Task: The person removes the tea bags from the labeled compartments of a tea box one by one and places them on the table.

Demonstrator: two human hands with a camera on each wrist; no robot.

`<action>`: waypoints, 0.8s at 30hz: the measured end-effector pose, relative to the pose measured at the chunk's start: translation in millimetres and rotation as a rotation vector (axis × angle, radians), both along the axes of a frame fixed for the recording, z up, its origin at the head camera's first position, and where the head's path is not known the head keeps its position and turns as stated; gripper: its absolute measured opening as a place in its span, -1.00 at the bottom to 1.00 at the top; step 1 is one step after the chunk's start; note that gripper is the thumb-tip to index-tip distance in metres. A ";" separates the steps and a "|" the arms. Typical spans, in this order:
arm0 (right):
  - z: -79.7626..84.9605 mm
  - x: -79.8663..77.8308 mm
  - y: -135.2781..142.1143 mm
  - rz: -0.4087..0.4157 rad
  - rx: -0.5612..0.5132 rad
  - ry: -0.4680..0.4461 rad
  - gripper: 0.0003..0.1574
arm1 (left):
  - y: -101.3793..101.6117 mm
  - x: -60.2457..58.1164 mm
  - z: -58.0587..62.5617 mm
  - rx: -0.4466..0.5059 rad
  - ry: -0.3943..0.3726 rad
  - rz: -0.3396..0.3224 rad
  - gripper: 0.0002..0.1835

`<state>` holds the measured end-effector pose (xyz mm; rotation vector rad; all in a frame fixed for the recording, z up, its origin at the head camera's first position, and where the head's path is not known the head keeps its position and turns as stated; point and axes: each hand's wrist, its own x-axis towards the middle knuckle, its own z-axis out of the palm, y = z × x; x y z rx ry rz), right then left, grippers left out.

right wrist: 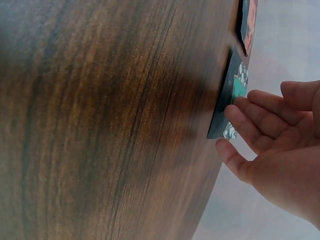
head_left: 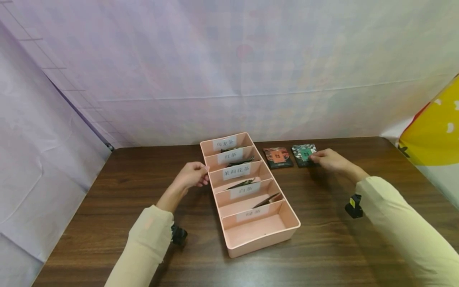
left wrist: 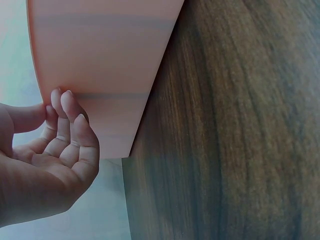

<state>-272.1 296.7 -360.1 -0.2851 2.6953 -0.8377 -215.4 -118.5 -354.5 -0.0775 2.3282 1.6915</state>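
A long pink divided box point(head_left: 256, 242) with paper labels on its dividers stands on the table. At its left rim, my left hand point(head_left: 194, 175) pinches the edge between thumb and fingers; the left wrist view shows that hand point(left wrist: 60, 150) against the outer wall point(left wrist: 100, 60). To the right of the box lies a green-labelled tea packet point(head_left: 304, 153). My right hand point(head_left: 331, 161) touches its right side with the fingertips; in the right wrist view these fingers point(right wrist: 250, 122) lie extended over the packet point(right wrist: 225, 100), thumb apart.
An orange-labelled tea packet point(head_left: 277, 158) lies between the box and the green-labelled one. Several dark sachets, one of them a brown sachet point(head_left: 266, 200), sit in the box's compartments. A pale curtain point(head_left: 236, 71) hangs behind the brown wooden table point(head_left: 107, 207).
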 end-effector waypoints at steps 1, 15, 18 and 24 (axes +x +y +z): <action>0.1 0.0 0.0 -0.001 -0.002 -0.004 -0.37 | 0.1 0.0 0.1 0.000 0.000 0.001 -0.82; 2.9 -0.6 1.9 -0.021 -0.027 0.000 -0.33 | -0.4 -0.4 0.3 -0.001 0.004 -0.005 -0.81; 5.8 0.9 2.9 -0.031 -0.031 0.002 -0.33 | -0.3 -0.6 0.1 -0.002 0.005 -0.004 -0.82; 14.4 6.3 0.8 -0.011 -0.023 0.051 -0.35 | -0.4 -0.4 0.1 -0.009 0.005 -0.004 -0.82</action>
